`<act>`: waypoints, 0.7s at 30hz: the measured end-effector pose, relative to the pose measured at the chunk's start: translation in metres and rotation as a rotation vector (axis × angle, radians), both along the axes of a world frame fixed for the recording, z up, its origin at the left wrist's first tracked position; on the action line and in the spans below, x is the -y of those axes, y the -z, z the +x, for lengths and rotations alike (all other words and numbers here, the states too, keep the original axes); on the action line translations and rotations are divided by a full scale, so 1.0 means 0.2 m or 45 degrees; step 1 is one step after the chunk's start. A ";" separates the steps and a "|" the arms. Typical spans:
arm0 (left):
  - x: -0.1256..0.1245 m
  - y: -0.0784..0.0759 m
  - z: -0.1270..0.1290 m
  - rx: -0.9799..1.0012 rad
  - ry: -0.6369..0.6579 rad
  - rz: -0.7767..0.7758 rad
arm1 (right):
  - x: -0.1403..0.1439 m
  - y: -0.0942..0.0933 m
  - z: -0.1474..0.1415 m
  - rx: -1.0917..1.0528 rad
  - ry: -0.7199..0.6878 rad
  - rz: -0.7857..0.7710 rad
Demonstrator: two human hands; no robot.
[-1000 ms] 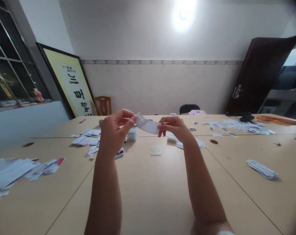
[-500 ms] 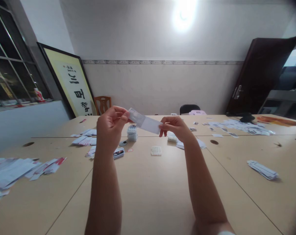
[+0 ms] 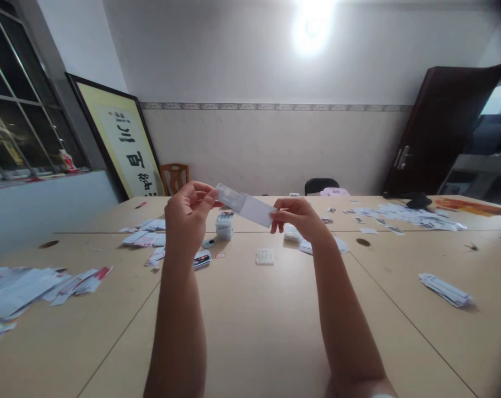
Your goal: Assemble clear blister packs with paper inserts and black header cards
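Both my hands hold up a long white, partly see-through sleeve (image 3: 246,208) above the table, tilted with its right end lower. My left hand (image 3: 192,207) pinches the upper left end between thumb and fingers. At the lower right end, my right hand (image 3: 294,215) grips the corner with thumb and fingertips. The left part of the sleeve looks clear, the right part plain white. Beneath it on the table lies a small white pack (image 3: 264,256). A stack of small packs (image 3: 224,226) stands behind my left hand.
Piles of white paper packets (image 3: 22,290) lie on the left of the wooden table (image 3: 250,331). A bundle of packets (image 3: 446,289) rests at the right. Farther back are scattered cards (image 3: 408,214) and a dark object (image 3: 418,200). A black chair (image 3: 322,184) stands behind the table.
Almost nothing differs. Both hands keep their hold on the sleeve at about the same height, and the view has shifted very slightly.
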State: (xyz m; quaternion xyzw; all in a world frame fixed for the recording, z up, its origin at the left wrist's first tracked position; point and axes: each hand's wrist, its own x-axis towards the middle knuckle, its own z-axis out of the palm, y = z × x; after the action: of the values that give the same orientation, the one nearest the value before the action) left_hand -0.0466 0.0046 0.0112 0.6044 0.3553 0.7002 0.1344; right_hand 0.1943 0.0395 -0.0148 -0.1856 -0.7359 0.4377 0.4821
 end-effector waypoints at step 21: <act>0.02 -0.03 0.05 0.252 0.218 -0.097 | -0.01 0.00 -0.04 -0.190 0.121 -0.059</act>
State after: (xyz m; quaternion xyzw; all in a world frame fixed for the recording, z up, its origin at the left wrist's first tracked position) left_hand -0.0360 0.0011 0.0166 0.5551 0.3137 0.7283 0.2510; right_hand 0.1870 0.0422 -0.0153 -0.1984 -0.6780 0.4438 0.5513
